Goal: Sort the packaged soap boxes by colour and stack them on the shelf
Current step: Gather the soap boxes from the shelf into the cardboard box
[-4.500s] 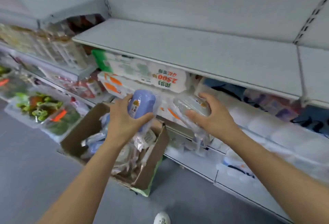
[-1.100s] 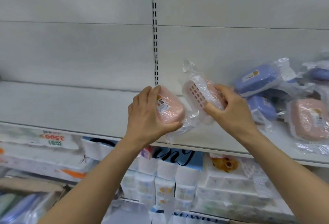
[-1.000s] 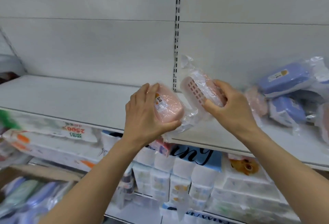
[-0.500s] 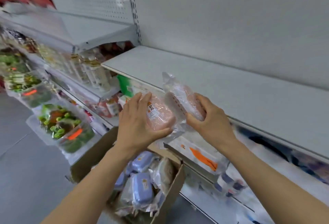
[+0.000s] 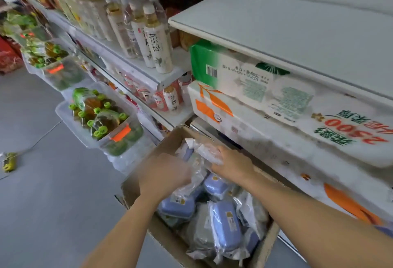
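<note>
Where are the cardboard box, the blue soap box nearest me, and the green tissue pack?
cardboard box (image 5: 136, 184): head view, left wall.
blue soap box (image 5: 225, 225): head view, middle of lid.
green tissue pack (image 5: 201, 61): head view, green end panel.

Both arms reach down; left hand (image 5: 164, 172) and right hand (image 5: 232, 164) curled (blurred)

Even, bright, diffuse light; shadows are barely cast
Motion blur is seen throughout; edges are bent by wide-angle distortion
</note>
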The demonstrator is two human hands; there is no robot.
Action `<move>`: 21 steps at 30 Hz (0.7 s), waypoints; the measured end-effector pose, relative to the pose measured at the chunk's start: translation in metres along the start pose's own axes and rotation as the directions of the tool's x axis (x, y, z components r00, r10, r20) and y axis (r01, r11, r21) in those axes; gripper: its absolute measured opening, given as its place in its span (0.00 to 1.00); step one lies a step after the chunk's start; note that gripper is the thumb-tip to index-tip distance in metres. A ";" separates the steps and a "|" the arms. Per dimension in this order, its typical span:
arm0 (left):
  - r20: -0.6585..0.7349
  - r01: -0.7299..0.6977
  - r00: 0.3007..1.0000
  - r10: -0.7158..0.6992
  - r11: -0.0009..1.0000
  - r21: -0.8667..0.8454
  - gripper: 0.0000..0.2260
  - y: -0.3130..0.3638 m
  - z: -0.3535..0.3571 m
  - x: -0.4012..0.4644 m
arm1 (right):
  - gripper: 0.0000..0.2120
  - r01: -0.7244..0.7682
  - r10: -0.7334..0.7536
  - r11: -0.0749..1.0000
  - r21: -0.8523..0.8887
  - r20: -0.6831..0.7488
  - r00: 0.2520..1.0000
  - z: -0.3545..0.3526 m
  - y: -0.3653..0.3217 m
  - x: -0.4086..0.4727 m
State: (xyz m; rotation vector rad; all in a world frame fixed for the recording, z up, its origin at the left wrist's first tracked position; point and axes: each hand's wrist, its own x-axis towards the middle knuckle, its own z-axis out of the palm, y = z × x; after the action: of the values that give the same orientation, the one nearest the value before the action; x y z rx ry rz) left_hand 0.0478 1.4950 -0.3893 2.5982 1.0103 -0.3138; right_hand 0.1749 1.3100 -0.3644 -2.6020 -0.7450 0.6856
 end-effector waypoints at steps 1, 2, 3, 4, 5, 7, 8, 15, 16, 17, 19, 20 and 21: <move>0.013 0.010 1.000 -0.010 1.000 0.013 0.50 -0.005 0.007 0.006 | 0.28 0.010 -0.011 1.000 -0.016 -0.023 1.000 0.011 0.000 0.008; 0.025 0.017 1.000 -0.017 1.000 0.027 0.50 -0.011 0.014 0.011 | 0.27 0.028 -0.029 0.999 -0.029 -0.040 0.999 0.022 -0.001 0.015; 0.041 0.021 0.999 -0.023 0.999 0.037 0.51 -0.015 0.020 0.016 | 0.27 0.044 -0.045 0.998 -0.037 -0.033 0.998 0.032 -0.001 0.020; 0.064 0.021 0.998 -0.024 0.999 0.040 0.51 -0.018 0.025 0.021 | 0.27 0.063 -0.064 0.997 -0.036 -0.010 0.998 0.041 -0.001 0.024; 0.089 0.020 0.996 -0.024 0.999 0.037 0.51 -0.020 0.029 0.024 | 0.28 0.067 -0.066 0.997 -0.029 0.043 0.997 0.050 -0.001 0.027; 0.132 0.008 0.991 -0.011 1.000 0.021 0.51 -0.022 0.033 0.027 | 0.31 0.073 -0.068 0.997 -0.035 0.144 0.987 0.063 0.001 0.027; 0.143 -0.013 0.990 0.011 1.000 0.015 0.50 -0.021 0.033 0.027 | 0.31 0.082 -0.072 0.995 -0.051 0.168 0.983 0.066 0.003 0.025; 0.007 -0.336 0.942 0.337 0.937 0.090 0.39 0.031 -0.003 -0.011 | 0.26 0.109 -0.105 0.982 -0.152 0.037 0.994 0.016 0.028 -0.034; -0.038 -0.384 0.920 0.389 0.917 0.107 0.37 0.042 -0.011 -0.021 | 0.25 0.125 -0.127 0.975 -0.181 -0.001 0.992 0.002 0.032 -0.047; -0.094 -0.438 0.888 0.449 0.891 0.119 0.36 0.056 -0.020 -0.034 | 0.25 0.136 -0.148 0.967 -0.216 -0.038 0.988 -0.014 0.037 -0.064; -0.198 -0.551 0.803 0.563 0.827 0.114 0.32 0.089 -0.040 -0.064 | 0.25 0.141 -0.177 0.953 -0.267 -0.115 0.978 -0.048 0.048 -0.100; -0.248 -0.609 0.749 0.615 0.785 0.108 0.31 0.107 -0.048 -0.079 | 0.26 0.136 -0.186 0.952 -0.273 -0.166 0.968 -0.066 0.055 -0.121; -0.290 -0.664 0.692 0.661 0.741 0.105 0.31 0.125 -0.056 -0.093 | 0.25 0.123 -0.188 0.955 -0.268 -0.232 0.954 -0.083 0.063 -0.142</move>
State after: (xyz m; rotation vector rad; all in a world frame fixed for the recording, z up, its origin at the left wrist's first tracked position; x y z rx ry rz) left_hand 0.0709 1.3725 -0.2797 2.8401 0.0705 0.2973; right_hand 0.1391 1.1633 -0.2738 -2.7431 -0.9966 0.2125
